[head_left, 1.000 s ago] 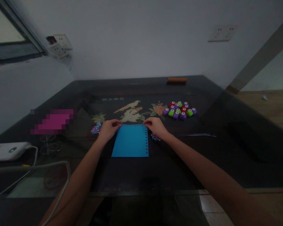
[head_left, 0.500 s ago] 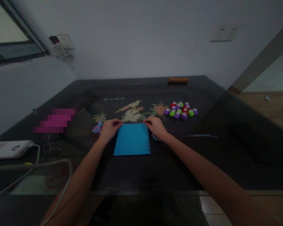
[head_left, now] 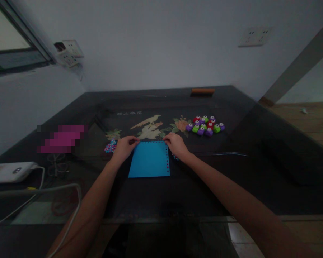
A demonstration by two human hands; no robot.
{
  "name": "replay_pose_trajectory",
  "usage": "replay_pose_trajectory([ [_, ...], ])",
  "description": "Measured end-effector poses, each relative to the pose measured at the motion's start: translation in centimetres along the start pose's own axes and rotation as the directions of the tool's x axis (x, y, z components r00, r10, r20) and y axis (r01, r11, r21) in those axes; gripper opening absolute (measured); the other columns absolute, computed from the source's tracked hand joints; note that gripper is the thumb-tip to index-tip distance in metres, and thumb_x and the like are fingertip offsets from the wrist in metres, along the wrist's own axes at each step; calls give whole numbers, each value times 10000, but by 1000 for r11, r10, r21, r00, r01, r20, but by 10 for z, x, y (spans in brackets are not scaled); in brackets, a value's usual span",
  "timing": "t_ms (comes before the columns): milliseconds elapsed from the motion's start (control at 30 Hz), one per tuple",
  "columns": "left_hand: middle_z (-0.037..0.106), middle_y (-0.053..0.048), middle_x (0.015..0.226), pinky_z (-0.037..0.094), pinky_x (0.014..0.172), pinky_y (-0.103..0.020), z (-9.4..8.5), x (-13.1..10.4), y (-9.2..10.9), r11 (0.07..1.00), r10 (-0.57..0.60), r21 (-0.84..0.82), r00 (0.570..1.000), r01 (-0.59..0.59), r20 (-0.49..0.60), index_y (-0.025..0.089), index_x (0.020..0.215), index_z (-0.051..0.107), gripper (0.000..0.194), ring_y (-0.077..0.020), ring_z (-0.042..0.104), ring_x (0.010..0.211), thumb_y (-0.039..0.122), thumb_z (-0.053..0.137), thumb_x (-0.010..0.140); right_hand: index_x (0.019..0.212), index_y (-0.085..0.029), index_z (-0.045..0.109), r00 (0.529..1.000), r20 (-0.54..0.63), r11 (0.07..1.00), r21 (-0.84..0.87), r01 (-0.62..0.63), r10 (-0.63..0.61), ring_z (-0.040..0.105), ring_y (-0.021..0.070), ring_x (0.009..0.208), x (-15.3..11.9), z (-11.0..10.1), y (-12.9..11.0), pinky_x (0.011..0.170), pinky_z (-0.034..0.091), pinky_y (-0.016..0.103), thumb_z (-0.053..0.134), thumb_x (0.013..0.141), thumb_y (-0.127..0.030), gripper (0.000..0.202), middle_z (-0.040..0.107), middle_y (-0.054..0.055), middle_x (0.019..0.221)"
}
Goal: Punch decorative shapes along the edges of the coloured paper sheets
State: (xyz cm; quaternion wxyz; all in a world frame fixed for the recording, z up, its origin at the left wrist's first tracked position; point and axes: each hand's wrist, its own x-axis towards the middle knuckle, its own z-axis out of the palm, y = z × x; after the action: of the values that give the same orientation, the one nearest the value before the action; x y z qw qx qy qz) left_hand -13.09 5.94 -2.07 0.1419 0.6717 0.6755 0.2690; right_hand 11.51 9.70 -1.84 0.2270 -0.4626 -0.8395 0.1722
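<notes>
A blue sheet of paper (head_left: 149, 161) lies in front of me, with small dark reddish dots in a row along its far edge and down its right edge. My left hand (head_left: 126, 145) pinches the far left corner. At the far right corner, my right hand (head_left: 175, 144) has its fingers closed on the paper too. Beside my left hand sits a small pile of pink, blue and white beads (head_left: 110, 146). Another little pile of beads (head_left: 175, 157) shows partly from under my right hand; most of it is hidden.
Several purple, green and red toy pieces with eye-like tops (head_left: 206, 125) are grouped at the back right. An orange-brown roll (head_left: 202, 91) lies by the wall. On the left are a white power bank (head_left: 13, 171), a looping cable (head_left: 70, 186) and a blurred magenta item (head_left: 63, 138).
Both hands keep their hold on the paper's far corners. The whole view has shifted very slightly; nothing on the table has visibly moved.
</notes>
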Motion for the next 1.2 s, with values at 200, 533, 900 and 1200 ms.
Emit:
replay_pose_trajectory([
  [200, 666, -61, 834, 459, 717, -326, 2, 1, -3, 996, 57, 66, 998, -56, -8, 181, 849, 697, 149, -212, 601, 759, 250, 586, 777, 902, -140, 704, 1000, -13, 1000, 2, 1, -1, 575, 201, 917, 0, 1, 0, 835, 412, 307, 528, 830, -71, 203, 642, 102, 947],
  [533, 641, -65, 853, 462, 721, -325, 4, 2, -8, 993, 94, 71, 996, -93, -4, 175, 867, 680, 148, -209, 593, 776, 241, 582, 779, 877, -141, 657, 998, -54, 1000, -18, -22, 21, 546, 187, 884, -1, 4, 2, 785, 411, 295, 552, 806, -68, 147, 601, 73, 891],
  [900, 646, -57, 825, 457, 704, -323, 2, 1, -6, 993, 94, 69, 996, -93, -3, 192, 832, 678, 134, -211, 590, 758, 262, 583, 769, 820, -138, 647, 998, -51, 999, -36, -32, 31, 538, 200, 922, -4, 3, 3, 814, 408, 311, 575, 807, -103, 81, 584, 80, 899],
  [1200, 641, -57, 825, 461, 705, -323, 0, 0, -5, 992, 113, 54, 994, -113, -3, 188, 832, 669, 137, -208, 590, 757, 264, 581, 760, 872, -151, 631, 998, -46, 998, -48, -38, 36, 530, 210, 961, -6, 2, 0, 824, 407, 314, 566, 817, -118, 91, 585, 80, 935],
])
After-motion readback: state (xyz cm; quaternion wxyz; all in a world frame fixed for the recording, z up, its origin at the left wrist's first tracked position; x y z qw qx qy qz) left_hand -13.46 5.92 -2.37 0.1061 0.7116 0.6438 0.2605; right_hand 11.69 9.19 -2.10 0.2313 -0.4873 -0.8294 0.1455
